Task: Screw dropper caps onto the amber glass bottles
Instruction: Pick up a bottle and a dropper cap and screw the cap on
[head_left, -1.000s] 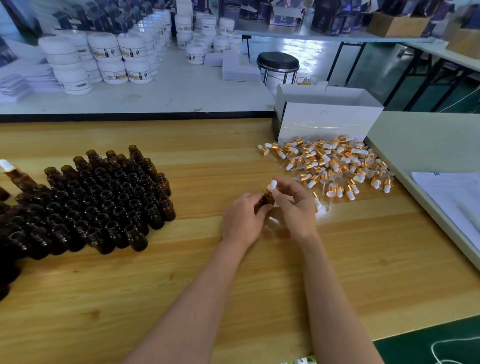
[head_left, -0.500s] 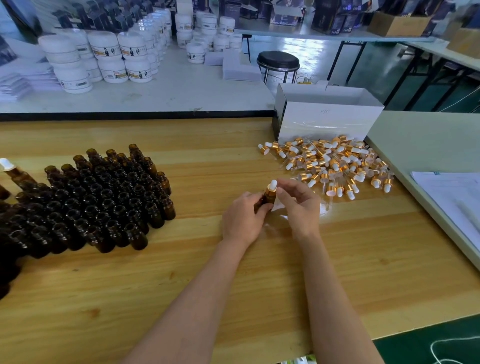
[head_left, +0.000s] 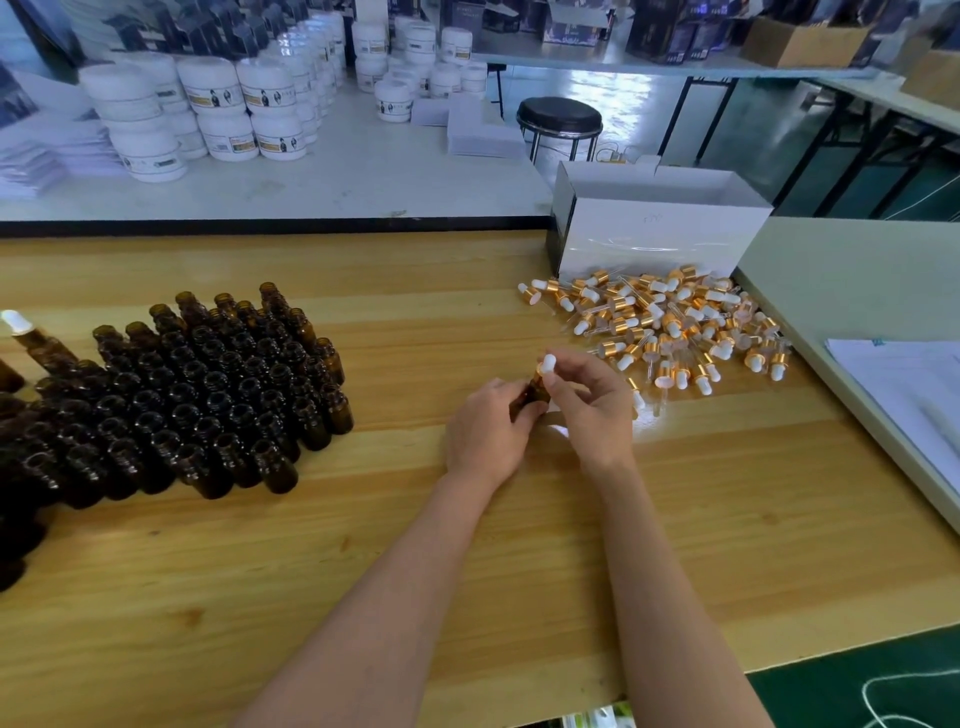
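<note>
My left hand (head_left: 485, 434) grips a small amber bottle (head_left: 529, 397) at the middle of the wooden table (head_left: 467, 571). My right hand (head_left: 592, 410) pinches the dropper cap (head_left: 545, 365), gold collar and white bulb, sitting on that bottle's neck. A block of several open amber bottles (head_left: 197, 400) stands at the left. One capped bottle (head_left: 23, 330) stands at the far left edge. A pile of loose dropper caps (head_left: 670, 322) lies to the right, just beyond my right hand.
A white open box (head_left: 654, 234) stands behind the cap pile. A pale side table (head_left: 852, 280) with papers (head_left: 909, 384) adjoins on the right. White jars (head_left: 208, 104) crowd the bench behind, and a black stool (head_left: 560, 120) stands past it.
My right hand's fingers have shifted around the cap while the left hand keeps the bottle in place; the bottle has tilted slightly more upright.
</note>
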